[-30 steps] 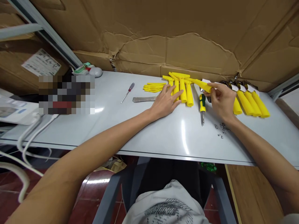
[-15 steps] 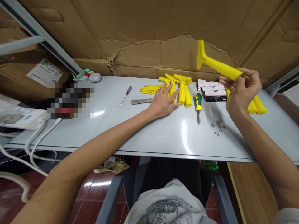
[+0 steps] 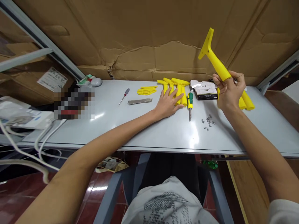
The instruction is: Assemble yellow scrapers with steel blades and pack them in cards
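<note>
Raised above the table at the right, my right hand (image 3: 231, 91) grips a yellow scraper handle (image 3: 218, 65) by the end of its grip, its wide T-shaped head pointing up and left. My left hand (image 3: 167, 104) lies with fingers spread over a row of similar yellow scraper handles (image 3: 184, 96), touching them. Left of that hand are a stack of flat yellow pieces (image 3: 147, 90) and a flat metal strip (image 3: 139, 101). A green and yellow screwdriver (image 3: 190, 105) lies between my hands, near a scatter of small screws (image 3: 208, 122).
Small white and black boxes (image 3: 205, 90) stand by the cardboard at the back. More yellow handles (image 3: 247, 101) lie behind my right wrist. A small screwdriver (image 3: 123, 96) lies left of centre. White cables (image 3: 50, 137) hang over the table's left end.
My right hand has turned the yellow scraper handle so its head tilts more upright. My left hand has slid slightly over the row of handles. The whole view has shifted a little.
</note>
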The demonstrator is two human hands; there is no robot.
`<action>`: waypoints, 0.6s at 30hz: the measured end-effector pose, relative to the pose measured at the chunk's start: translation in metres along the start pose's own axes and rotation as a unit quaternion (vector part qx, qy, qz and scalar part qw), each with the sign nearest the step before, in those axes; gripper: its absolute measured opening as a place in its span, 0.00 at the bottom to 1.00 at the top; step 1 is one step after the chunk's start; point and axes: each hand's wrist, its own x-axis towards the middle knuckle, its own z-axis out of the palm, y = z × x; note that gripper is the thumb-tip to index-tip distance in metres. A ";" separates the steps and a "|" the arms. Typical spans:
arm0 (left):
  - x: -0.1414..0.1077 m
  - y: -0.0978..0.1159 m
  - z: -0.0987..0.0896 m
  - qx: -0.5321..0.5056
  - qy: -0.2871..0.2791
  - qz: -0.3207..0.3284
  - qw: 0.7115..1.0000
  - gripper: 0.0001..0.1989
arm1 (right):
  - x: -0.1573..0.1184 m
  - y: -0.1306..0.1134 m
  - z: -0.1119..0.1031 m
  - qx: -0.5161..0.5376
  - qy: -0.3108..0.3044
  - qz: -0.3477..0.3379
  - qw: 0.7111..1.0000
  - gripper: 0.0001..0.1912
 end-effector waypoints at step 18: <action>0.016 -0.006 -0.003 0.002 0.006 0.003 1.000 0.39 | -0.084 -0.048 0.048 -0.125 -0.235 -0.066 0.962 0.16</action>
